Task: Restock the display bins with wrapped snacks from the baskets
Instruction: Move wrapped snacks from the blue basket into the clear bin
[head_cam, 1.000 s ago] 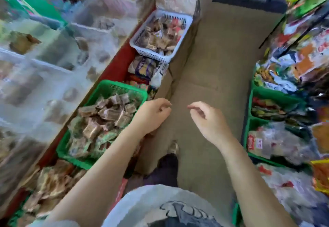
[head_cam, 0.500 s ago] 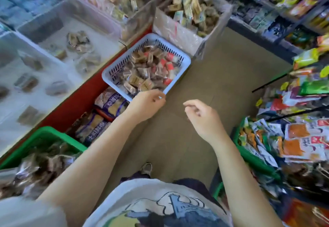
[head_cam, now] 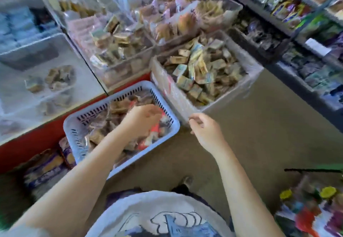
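Observation:
A white slotted basket (head_cam: pixel 69 131) full of wrapped snacks (head_cam: pixel 118 106) sits on the floor against the red counter front. My left hand (head_cam: pixel 141 122) reaches down into it over red and brown packets; blur hides its fingertips, so any grip is unclear. My right hand (head_cam: pixel 206 131) hovers just right of the basket, fingers loosely curled, holding nothing. It is close to the near corner of a clear display bin (head_cam: pixel 178 95) heaped with small wrapped snacks (head_cam: pixel 204 69). Another clear bin (head_cam: pixel 52 77) at left holds only a few packets.
More clear bins (head_cam: pixel 118 43) of snacks fill the counter behind. Bagged goods (head_cam: pixel 44 168) lie on the floor left of the basket. Shelves of packets (head_cam: pixel 297 32) line the right side, with more packets (head_cam: pixel 306 209) at the lower right. Bare floor (head_cam: pixel 259 125) runs between.
The view has moved forward from the green basket to the white one. My left hand went from the basket's near rim down into its snacks; my right hand stays beside it.

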`<state>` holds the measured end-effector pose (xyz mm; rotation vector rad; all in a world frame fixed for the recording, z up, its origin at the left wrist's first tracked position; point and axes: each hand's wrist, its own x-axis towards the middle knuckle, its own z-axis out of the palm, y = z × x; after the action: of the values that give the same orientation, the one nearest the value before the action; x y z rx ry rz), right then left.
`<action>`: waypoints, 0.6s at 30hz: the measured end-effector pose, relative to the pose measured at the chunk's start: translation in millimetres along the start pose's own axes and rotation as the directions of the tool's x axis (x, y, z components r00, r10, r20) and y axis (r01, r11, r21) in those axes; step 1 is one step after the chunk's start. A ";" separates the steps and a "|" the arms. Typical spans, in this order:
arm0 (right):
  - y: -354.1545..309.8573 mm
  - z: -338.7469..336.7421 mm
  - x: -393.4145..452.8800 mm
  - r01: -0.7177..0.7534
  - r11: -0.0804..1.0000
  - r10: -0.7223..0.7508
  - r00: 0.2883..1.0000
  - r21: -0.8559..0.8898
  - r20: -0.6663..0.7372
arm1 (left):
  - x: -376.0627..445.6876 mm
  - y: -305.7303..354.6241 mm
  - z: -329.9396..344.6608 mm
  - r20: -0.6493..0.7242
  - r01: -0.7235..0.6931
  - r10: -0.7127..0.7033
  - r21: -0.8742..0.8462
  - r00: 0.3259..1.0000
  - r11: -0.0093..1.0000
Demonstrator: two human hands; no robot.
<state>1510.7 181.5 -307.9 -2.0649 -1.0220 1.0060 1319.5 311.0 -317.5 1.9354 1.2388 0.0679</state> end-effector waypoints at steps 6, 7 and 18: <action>6.0 -87.2 120.6 0.088 0.991 -0.075 0.990 -0.105 0.119 | 77.3 82.1 27.2 -0.096 0.071 -0.080 -0.097 0.992 0.993; 5.6 -94.1 138.0 0.090 0.990 -0.076 0.989 -0.107 0.130 | 89.5 89.3 31.2 -0.108 0.088 -0.100 -0.115 0.989 0.989; 13.7 -125.9 291.6 0.104 0.966 -0.066 0.985 -0.235 0.162 | 247.7 115.8 76.5 -0.189 0.207 -0.251 -0.226 0.949 0.952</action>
<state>1740.6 395.5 -357.0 -2.1406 -1.3618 1.0520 1566.0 436.6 -381.8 1.6272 1.5316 0.2804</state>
